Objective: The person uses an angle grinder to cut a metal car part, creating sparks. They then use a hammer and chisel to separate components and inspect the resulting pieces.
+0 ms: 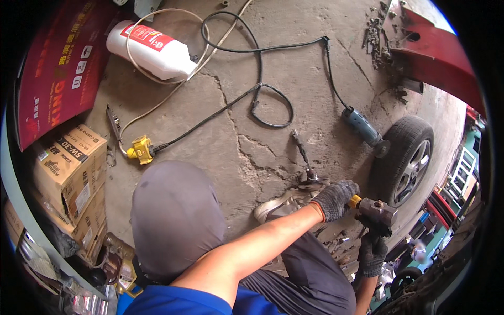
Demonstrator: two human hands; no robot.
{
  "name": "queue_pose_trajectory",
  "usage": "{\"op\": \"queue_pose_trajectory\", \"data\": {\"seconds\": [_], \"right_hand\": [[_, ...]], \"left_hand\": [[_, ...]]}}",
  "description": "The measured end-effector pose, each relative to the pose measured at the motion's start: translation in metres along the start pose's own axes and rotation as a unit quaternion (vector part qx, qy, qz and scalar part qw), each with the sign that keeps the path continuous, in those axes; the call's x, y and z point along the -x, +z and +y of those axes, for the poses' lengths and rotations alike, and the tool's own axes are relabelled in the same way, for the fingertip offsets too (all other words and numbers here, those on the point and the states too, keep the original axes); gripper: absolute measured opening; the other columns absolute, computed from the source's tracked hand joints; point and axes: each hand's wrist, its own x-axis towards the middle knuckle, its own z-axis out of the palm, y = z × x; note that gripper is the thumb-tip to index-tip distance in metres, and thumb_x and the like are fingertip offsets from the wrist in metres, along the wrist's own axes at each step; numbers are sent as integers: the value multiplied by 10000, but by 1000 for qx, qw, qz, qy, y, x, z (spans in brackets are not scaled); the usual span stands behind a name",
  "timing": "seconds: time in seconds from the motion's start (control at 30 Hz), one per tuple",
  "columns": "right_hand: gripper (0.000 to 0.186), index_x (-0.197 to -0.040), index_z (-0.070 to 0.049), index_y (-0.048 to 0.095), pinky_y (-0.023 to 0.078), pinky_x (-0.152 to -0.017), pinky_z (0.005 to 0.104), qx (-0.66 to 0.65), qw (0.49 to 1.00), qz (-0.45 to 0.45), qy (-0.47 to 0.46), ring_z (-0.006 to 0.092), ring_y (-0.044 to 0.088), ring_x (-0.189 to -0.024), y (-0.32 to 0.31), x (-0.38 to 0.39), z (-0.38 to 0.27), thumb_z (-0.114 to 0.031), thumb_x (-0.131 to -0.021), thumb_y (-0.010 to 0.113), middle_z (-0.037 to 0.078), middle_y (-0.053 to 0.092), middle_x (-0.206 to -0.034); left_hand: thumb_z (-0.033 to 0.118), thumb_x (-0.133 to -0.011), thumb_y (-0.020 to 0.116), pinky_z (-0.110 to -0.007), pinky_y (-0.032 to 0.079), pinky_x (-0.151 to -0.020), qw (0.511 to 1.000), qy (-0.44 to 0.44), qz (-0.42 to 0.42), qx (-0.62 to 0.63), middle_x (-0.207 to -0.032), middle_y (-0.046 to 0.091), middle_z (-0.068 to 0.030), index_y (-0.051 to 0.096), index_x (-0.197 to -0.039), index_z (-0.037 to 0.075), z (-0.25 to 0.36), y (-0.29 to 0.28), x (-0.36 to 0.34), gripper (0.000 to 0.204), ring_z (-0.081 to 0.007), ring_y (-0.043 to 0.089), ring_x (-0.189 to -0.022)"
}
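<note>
My left hand (pixel 334 200), in a grey knit glove, closes on a yellow handle (pixel 355 201) beside a square steel hammer head (pixel 378 213). My right hand (pixel 371 254), also gloved, is closed just below a dark piece (pixel 379 227) under the head; what it grips is unclear. Left of them a metal part with an upright shaft (pixel 310 176) stands on the floor near my light shoe (pixel 268 207). A grey rounded fabric shape (pixel 178 215), apparently my knee, fills the lower middle.
An angle grinder (pixel 357 124) lies beside a wheel (pixel 407 163). Cables run to a yellow socket (pixel 140 150) and round a white jug (pixel 149 50). Cardboard boxes (pixel 73 178) and a red panel (pixel 55 68) line the left. A red steel stand (pixel 441 68) is upper right, with scattered hardware (pixel 375 42).
</note>
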Motion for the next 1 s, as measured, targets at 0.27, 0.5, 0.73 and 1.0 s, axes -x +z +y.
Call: {"op": "queue_pose_trajectory", "data": {"seconds": [0.27, 0.5, 0.73, 1.0], "right_hand": [[247, -1102, -15, 655, 434, -494, 271, -194, 974, 112, 45, 126, 569, -580, -3, 22, -3, -167, -911, 617, 86, 674, -871], [171, -1003, -40, 648, 472, -595, 364, -5, 999, -26, 41, 254, 611, -654, -53, 1, -28, -162, -885, 629, 121, 654, -793], [153, -920, 23, 633, 500, -710, 367, 98, 994, 4, -50, 250, 611, -733, -1, 14, 4, -122, -869, 626, 125, 649, -791], [373, -1045, 50, 615, 466, -563, 300, -98, 969, 228, -8, 181, 556, -628, -82, 22, -31, -297, -936, 531, 65, 627, -775]], "left_hand": [[83, -669, 726, -456, 478, -880, 1000, 17, 22, -14, -1000, 606, -207, 574, -1052, 13, 0, 0, 2, 418, -398, 585, -975], [95, -675, 733, -449, 481, -856, 997, 50, 53, -22, -989, 595, -203, 572, -1042, 21, -8, 5, 3, 407, -397, 579, -955], [83, -655, 734, -446, 481, -854, 999, 32, 40, 1, -987, 596, -193, 567, -1041, 28, -1, 9, 6, 424, -396, 579, -953], [69, -661, 702, -456, 475, -852, 997, 45, 59, -22, -948, 594, -191, 565, -1026, 26, -8, 5, 5, 392, -391, 582, -933]]}}
